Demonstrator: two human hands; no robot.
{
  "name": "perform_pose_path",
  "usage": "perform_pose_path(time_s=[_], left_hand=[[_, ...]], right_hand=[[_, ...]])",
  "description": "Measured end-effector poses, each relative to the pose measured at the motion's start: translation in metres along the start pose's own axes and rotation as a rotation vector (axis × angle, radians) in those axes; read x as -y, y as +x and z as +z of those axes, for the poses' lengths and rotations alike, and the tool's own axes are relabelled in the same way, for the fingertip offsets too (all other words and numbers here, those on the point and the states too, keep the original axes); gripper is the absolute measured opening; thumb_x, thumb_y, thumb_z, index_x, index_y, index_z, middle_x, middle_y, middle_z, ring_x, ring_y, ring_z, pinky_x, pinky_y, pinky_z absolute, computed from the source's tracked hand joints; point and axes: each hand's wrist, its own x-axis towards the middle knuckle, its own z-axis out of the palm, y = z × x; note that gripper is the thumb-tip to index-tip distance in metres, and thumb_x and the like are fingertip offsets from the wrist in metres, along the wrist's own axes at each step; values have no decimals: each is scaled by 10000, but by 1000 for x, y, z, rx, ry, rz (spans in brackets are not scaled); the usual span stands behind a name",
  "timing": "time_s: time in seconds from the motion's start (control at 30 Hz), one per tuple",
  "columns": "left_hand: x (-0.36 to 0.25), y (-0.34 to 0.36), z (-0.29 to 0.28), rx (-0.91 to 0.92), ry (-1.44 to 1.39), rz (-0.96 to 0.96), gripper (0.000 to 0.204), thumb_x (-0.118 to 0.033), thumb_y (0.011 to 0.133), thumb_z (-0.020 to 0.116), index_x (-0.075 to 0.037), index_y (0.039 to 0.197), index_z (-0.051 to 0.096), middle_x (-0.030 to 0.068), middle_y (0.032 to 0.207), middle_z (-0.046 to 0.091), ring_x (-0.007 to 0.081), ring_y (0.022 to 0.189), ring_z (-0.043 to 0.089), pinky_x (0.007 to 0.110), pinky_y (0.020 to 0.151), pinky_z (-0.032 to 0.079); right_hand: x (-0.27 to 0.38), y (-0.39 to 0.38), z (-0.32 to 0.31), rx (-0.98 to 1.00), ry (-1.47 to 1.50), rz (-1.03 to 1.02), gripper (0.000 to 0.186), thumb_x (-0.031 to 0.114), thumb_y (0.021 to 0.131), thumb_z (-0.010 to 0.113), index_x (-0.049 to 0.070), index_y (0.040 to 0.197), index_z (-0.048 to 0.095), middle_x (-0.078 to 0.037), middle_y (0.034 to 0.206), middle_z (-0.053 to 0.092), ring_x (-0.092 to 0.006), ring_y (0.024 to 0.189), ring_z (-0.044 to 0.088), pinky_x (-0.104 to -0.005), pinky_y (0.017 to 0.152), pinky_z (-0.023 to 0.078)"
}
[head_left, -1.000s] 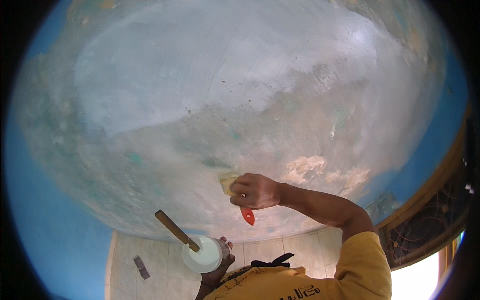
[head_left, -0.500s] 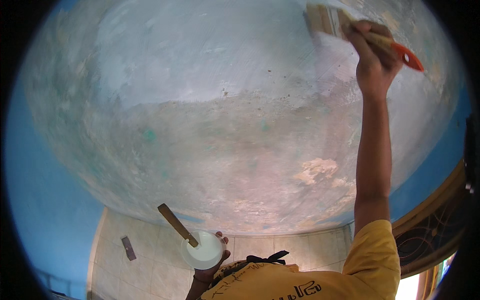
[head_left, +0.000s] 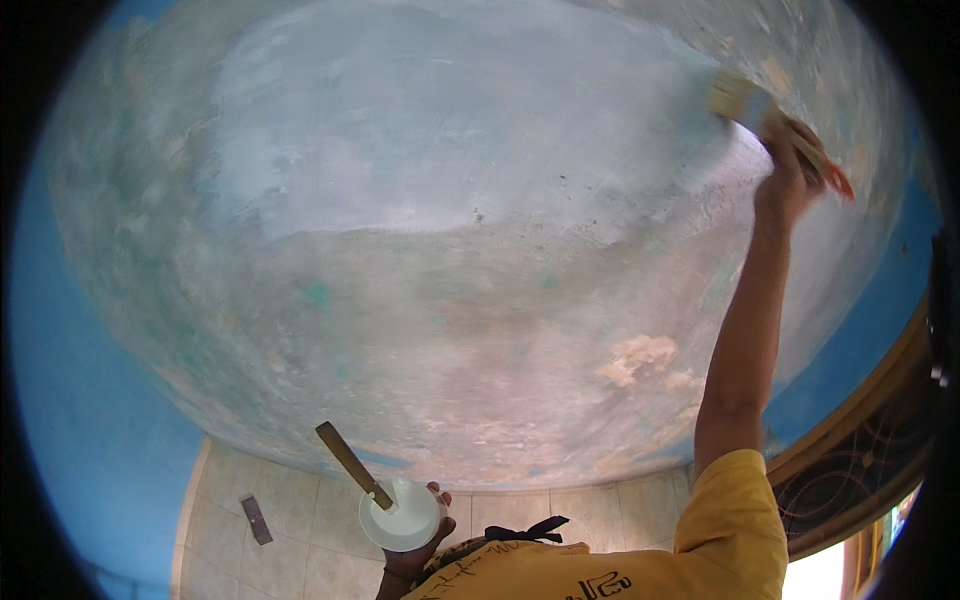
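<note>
A wide paintbrush (head_left: 745, 103) with pale bristles and an orange-tipped handle is gripped in my right hand (head_left: 790, 168), arm stretched up at the upper right. Its bristles lie against the patchy grey-white wall (head_left: 440, 130), and motion blurs them. Low in the view, my left hand (head_left: 430, 540) is wrapped round a small white tub (head_left: 402, 518) of white paint. A stick with a brown wooden handle (head_left: 345, 455) leans out of the tub over its rim; its lower end is hidden in the paint.
Blue wall (head_left: 90, 400) borders the patchy area on the left and right. On the tiled floor (head_left: 310, 500) lies a small dark flat object (head_left: 256, 520). A dark, wood-framed panel with curved patterns (head_left: 850, 470) stands at the lower right, beside a bright opening.
My right hand and the paintbrush have swept right and somewhat down across the wall. The left hand still holds the tub, slightly lower in view.
</note>
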Motion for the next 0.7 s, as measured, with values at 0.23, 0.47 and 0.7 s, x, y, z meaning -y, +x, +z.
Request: perform_pose_path(time_s=[0.23, 0.47, 0.7], left_hand=[[-4, -5, 8, -7, -144, 27, 547, -438, 910, 610, -102, 1324, 485, 160, 1298, 507, 365, 1203, 484, 552, 852, 486], [1, 2, -5, 35, -771, -121, 547, -331, 875, 659, -132, 1341, 452, 143, 1303, 502, 363, 1213, 473, 549, 818, 508], [6, -2, 7, -44, 48, 68, 536, -398, 885, 631, -151, 1332, 467, 141, 1310, 498, 355, 1221, 466, 505, 818, 512]], right_hand=[[-29, -17, -59, -78, -552, -321, 50, 36, 855, 734, 47, 904, 740, -51, 994, 743, -161, 932, 690, -297, 870, 548], [43, -139, 236, 305, -263, -528, 325, 20, 697, 689, 137, 1000, 691, -100, 1011, 665, -293, 961, 630, -409, 775, 517], [112, -221, 324, 768, 111, -270, 287, -9, 713, 725, 117, 958, 644, -95, 931, 631, -264, 883, 640, -395, 723, 536]])
